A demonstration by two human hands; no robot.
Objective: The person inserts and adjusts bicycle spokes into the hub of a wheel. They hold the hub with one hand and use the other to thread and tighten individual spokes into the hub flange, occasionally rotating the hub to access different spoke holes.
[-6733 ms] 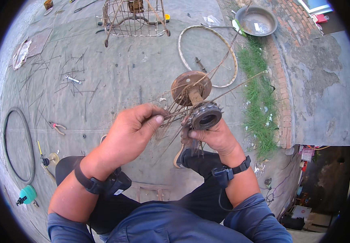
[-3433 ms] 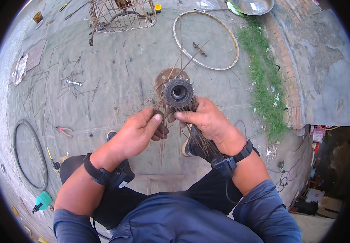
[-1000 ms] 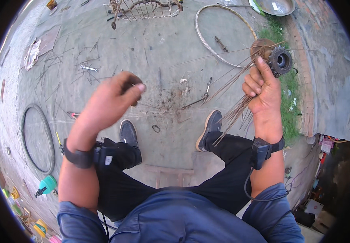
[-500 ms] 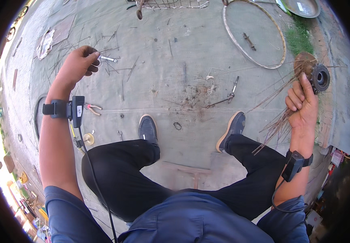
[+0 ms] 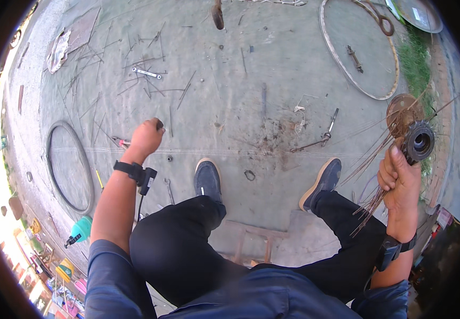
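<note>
My right hand (image 5: pixel 400 178) grips a bicycle wheel hub (image 5: pixel 404 118) by its lower part, with a dark toothed sprocket (image 5: pixel 420 142) on its near side. Thin rusty spokes (image 5: pixel 371 204) stick out from the hub, a bundle of them hanging past my fingers. My left hand (image 5: pixel 147 137) is over the mat at the left, fingers curled in and partly hidden, with nothing visible in it. Beyond it a silver spanner (image 5: pixel 147 73) lies among loose spokes (image 5: pixel 158 91). Red-handled pliers (image 5: pixel 122 142) lie beside my left wrist.
A bare wheel rim (image 5: pixel 328 50) with an axle (image 5: pixel 355 58) inside lies far right. At the left are a black tyre (image 5: pixel 54 165) and a green bottle (image 5: pixel 81 229). Another spanner (image 5: pixel 169 190) lies near my left shoe (image 5: pixel 208 181). A metal rod tool (image 5: pixel 325 138) lies right of the dirt.
My left hand has let go of the spanner and come back nearer to me. My right hand still holds the hub, now slightly lower in view. The whole view has shifted.
</note>
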